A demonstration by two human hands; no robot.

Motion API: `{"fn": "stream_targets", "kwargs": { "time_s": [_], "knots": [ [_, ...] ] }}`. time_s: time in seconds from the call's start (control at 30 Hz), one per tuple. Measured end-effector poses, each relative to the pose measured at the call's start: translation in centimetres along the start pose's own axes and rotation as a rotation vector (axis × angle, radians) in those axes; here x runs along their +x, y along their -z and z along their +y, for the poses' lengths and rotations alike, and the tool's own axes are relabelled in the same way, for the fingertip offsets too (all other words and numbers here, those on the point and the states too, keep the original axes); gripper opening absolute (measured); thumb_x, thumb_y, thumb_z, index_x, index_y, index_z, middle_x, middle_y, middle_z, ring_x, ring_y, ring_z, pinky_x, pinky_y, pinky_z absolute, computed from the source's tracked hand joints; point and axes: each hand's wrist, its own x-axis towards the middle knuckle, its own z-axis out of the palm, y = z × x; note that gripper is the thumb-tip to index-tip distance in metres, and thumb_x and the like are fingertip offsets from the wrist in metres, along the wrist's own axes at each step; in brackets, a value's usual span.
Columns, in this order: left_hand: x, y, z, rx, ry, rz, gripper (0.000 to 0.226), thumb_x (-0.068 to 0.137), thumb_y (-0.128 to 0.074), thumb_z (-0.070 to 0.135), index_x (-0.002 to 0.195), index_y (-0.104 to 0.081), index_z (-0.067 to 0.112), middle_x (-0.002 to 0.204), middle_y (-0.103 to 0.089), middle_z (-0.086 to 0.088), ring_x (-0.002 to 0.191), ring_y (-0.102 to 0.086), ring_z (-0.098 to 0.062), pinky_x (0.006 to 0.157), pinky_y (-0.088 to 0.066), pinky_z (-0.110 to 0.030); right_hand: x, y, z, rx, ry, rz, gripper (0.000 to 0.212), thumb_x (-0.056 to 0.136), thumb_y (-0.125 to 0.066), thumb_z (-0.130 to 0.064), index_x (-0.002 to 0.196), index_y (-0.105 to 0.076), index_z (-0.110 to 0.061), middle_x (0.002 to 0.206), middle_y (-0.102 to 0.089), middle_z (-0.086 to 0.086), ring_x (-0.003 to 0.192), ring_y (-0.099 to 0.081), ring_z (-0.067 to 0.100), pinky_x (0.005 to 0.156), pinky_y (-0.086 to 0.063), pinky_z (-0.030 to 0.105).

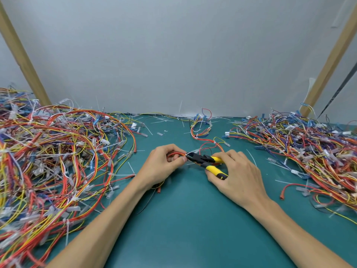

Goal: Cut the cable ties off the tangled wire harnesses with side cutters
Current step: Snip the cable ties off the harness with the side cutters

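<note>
My left hand (pixel 164 163) pinches a bundle of red and orange wires (pixel 176 154) of a wire harness (pixel 201 130) that trails back over the green mat. My right hand (pixel 235 171) grips the yellow and black handles of the side cutters (pixel 204 160). The cutters' black jaws point left and meet the bundle right at my left fingertips. Whether a cable tie sits between the jaws is hidden.
A large heap of tangled harnesses (pixel 48 161) fills the left of the green mat (pixel 183 219). A second heap (pixel 309 151) lies on the right. Loose cut ties (pixel 164 118) litter the far edge by the grey wall. Wooden posts (pixel 21 55) stand at both sides.
</note>
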Motion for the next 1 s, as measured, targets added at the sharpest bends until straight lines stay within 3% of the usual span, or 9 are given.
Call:
{"fn": "stream_targets", "kwargs": {
  "time_s": [0.27, 0.57, 0.73, 0.87, 1.0],
  "knots": [
    [-0.1, -0.2, 0.3, 0.041, 0.000, 0.018, 0.010, 0.088, -0.071, 0.018, 0.086, -0.061, 0.020, 0.060, -0.049, 0.013, 0.053, -0.044, -0.007, 0.054, -0.036, -0.018, 0.0, 0.1, -0.2, -0.019, 0.022, -0.036, 0.028, 0.074, -0.057, -0.055, 0.093, -0.055, -0.034, 0.078, -0.046, -0.012, 0.080, -0.053, 0.015, 0.057, -0.040, 0.028],
    [-0.2, 0.0, 0.3, 0.047, -0.003, -0.004, 0.010, 0.086, -0.072, 0.020, 0.083, -0.063, 0.022, 0.059, -0.049, 0.014, 0.054, -0.044, -0.008, 0.055, -0.036, -0.020, 0.0, 0.5, -0.5, -0.044, 0.017, -0.096, 0.027, 0.074, -0.059, -0.050, 0.080, -0.044, -0.029, 0.067, -0.046, -0.008, 0.065, -0.052, 0.021, 0.050, -0.029, 0.029],
    [-0.2, 0.0, 0.3, 0.054, -0.018, -0.022, 0.009, 0.085, -0.072, 0.020, 0.085, -0.064, 0.018, 0.060, -0.048, 0.013, 0.055, -0.042, -0.008, 0.055, -0.036, -0.020, 0.4, 0.6, -0.3, -0.095, 0.018, -0.127, 0.029, 0.077, -0.056, -0.054, 0.078, -0.043, -0.029, 0.067, -0.053, -0.008, 0.068, -0.057, 0.025, 0.052, -0.029, 0.030],
    [-0.4, -0.4, 0.6, 0.033, -0.025, 0.012, 0.011, 0.083, -0.075, 0.021, 0.084, -0.065, 0.018, 0.060, -0.048, 0.014, 0.055, -0.042, -0.006, 0.055, -0.036, -0.015, 0.5, 0.4, -0.5, -0.063, -0.074, -0.067, 0.026, 0.076, -0.059, -0.050, 0.078, -0.044, -0.029, 0.069, -0.055, -0.007, 0.070, -0.057, 0.027, 0.052, -0.028, 0.030],
    [-0.6, -0.7, 1.0, 0.035, -0.055, -0.006, 0.014, 0.081, -0.078, 0.028, 0.080, -0.066, 0.022, 0.062, -0.055, 0.013, 0.059, -0.046, -0.007, 0.059, -0.040, -0.016, 0.9, 0.8, 0.2, 0.131, -0.234, 0.042, 0.023, 0.075, -0.066, -0.043, 0.093, -0.054, -0.034, 0.079, -0.055, -0.010, 0.073, -0.050, 0.020, 0.058, -0.033, 0.030]
  ]
}}
